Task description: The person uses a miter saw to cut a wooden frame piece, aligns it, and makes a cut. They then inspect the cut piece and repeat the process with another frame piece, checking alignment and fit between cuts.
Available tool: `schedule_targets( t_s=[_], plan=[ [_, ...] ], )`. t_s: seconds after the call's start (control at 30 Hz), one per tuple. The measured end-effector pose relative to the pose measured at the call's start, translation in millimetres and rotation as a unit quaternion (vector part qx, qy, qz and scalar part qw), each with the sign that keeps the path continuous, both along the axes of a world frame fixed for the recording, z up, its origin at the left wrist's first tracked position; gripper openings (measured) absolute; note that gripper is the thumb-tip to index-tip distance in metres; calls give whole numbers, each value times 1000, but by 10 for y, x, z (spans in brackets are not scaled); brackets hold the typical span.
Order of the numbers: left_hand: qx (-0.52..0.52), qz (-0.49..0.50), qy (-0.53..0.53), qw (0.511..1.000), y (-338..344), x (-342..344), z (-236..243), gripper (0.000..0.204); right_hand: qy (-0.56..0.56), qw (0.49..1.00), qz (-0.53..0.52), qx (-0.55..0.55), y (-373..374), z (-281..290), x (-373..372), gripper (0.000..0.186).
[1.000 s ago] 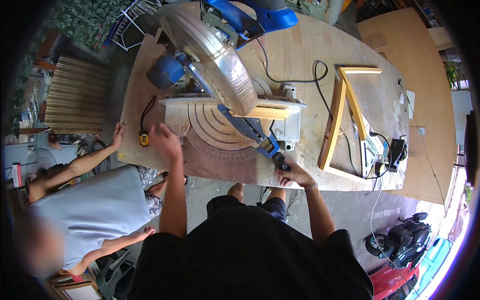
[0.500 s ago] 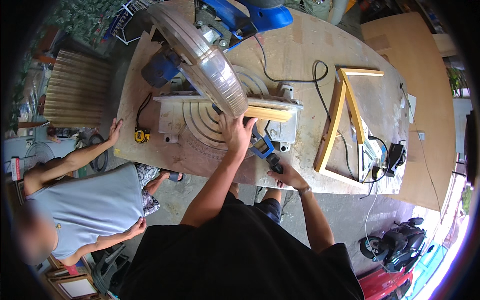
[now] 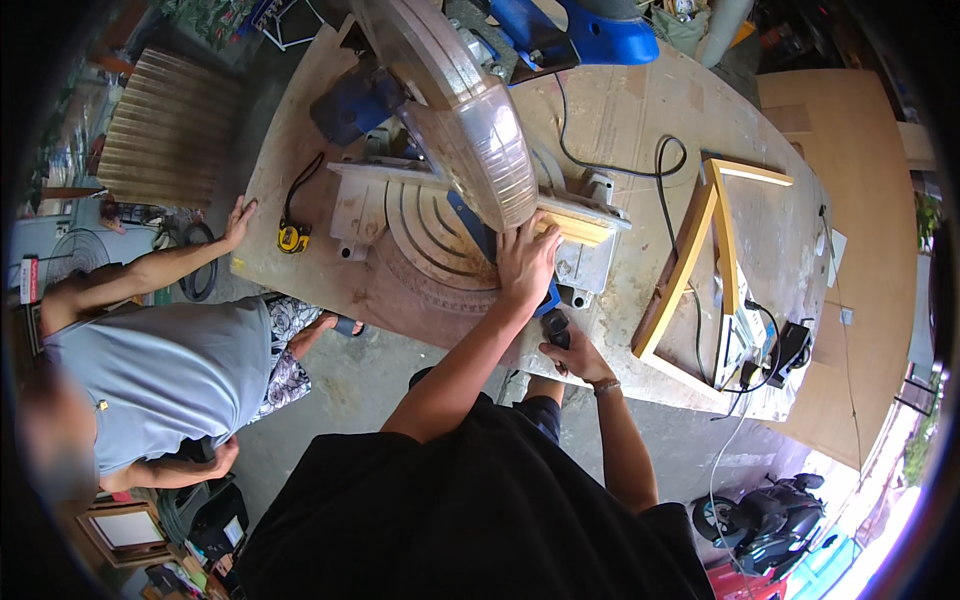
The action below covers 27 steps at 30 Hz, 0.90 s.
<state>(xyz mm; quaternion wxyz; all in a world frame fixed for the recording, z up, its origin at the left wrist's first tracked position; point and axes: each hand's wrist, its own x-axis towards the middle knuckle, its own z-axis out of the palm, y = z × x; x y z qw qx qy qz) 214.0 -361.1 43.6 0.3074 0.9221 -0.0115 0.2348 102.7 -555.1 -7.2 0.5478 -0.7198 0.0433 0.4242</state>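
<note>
A mitre saw with a clear blade guard (image 3: 497,150) stands on the workbench. Against its metal fence lies a short, pale wooden strip (image 3: 582,231), its left end hidden by my hand and the guard. My left hand (image 3: 524,265) presses over the strip, fingers closed on it, close beside the lower end of the guard. My right hand (image 3: 580,357) is wrapped round the black handle (image 3: 555,325) at the front of the saw's turntable (image 3: 430,250). Sawdust lies on the turntable.
A yellow tape measure (image 3: 293,237) lies left of the saw. On the right are a wooden frame (image 3: 680,270), cables and a black adapter (image 3: 795,345). A co-worker in a grey shirt (image 3: 170,370) stands at left, one hand (image 3: 238,222) on the bench edge (image 3: 262,210).
My view has shifted, so the bench sits farther right. My left hand has slid right along the strip. The black handle has swung slightly left against the saw base. The co-worker's lower hand moved back.
</note>
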Motion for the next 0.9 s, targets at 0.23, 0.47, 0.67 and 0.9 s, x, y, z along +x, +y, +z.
schedule_targets(
  t_s=[0.23,0.47,0.67,0.9],
  plan=[
    [-8,-4,-2,1000,-5,-21,-85,17,-59,994,-3,-96,188,256,9,53],
    [-15,-19,-14,1000,14,-19,-123,20,-192,956,-7,-222,336,219,-145,46],
    [-41,-27,12,999,-27,-29,-94,21,-5,999,29,-30,120,395,108,55],
    [27,-12,-41,999,-97,1,-121,13,-294,921,38,-253,-377,563,-179,66]
  ],
)
